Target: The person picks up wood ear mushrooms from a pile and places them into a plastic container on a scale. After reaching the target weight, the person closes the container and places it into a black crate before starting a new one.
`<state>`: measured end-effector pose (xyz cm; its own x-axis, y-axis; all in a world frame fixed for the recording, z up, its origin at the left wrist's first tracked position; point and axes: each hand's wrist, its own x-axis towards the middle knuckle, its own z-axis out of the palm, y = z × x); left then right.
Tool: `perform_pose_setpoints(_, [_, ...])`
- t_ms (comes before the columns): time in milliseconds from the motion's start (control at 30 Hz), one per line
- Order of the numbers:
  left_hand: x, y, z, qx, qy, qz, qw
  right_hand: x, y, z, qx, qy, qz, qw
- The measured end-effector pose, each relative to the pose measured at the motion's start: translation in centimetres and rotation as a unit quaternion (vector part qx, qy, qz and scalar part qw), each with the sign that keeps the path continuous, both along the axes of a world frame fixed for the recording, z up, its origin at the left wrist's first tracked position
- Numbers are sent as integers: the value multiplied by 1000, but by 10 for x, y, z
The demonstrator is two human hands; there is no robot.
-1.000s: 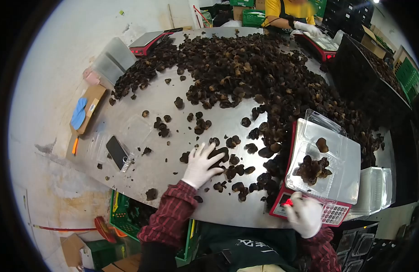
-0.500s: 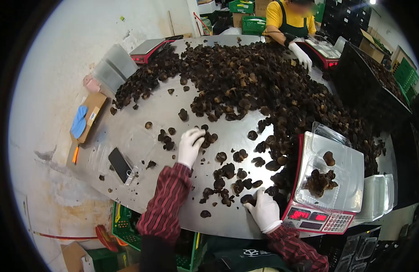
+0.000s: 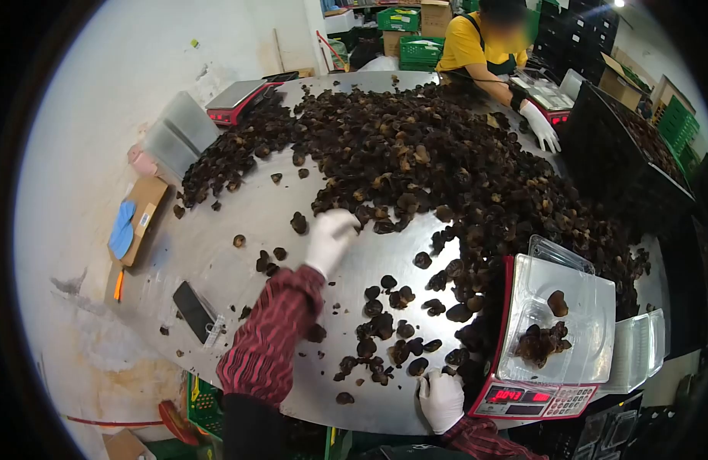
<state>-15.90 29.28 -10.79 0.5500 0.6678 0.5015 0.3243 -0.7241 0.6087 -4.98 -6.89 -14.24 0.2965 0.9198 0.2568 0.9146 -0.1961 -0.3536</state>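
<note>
White-gloved left hand (image 3: 331, 234) fingers curl over dark mushrooms (image 3: 384, 222).

pale concrete floor (image 3: 101, 115), green crates (image 3: 420, 50), black crates (image 3: 572, 31).

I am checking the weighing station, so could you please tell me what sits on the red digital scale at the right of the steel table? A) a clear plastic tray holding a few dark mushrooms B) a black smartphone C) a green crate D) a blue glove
A: the red digital scale carries a clear plastic tray with a few dark mushrooms in it.
</note>
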Motion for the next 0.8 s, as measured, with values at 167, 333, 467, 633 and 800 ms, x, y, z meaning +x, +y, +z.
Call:
perform_pose_setpoints(167, [24, 106, -55, -56, -75, 92, 991, -2, 2, 3, -29, 64, -34, 997])
perform_pose_setpoints(333, [69, -27, -15, 108, 238, 22, 965, -1, 2, -3, 1, 51, -29, 998])
perform_pose_setpoints(467, [43, -76, -30, 116, 211, -46, 969, 2, -1, -2, 15, 49, -7, 999])
perform_pose_setpoints(633, [10, -83, -18, -112, 123, -56, 985, -1, -11, 7, 46, 90, 5, 995])
perform_pose_setpoints(800, [16, -107, 21, -372, -75, -53, 924, 15, -23, 78, 94, 54, 64, 992])
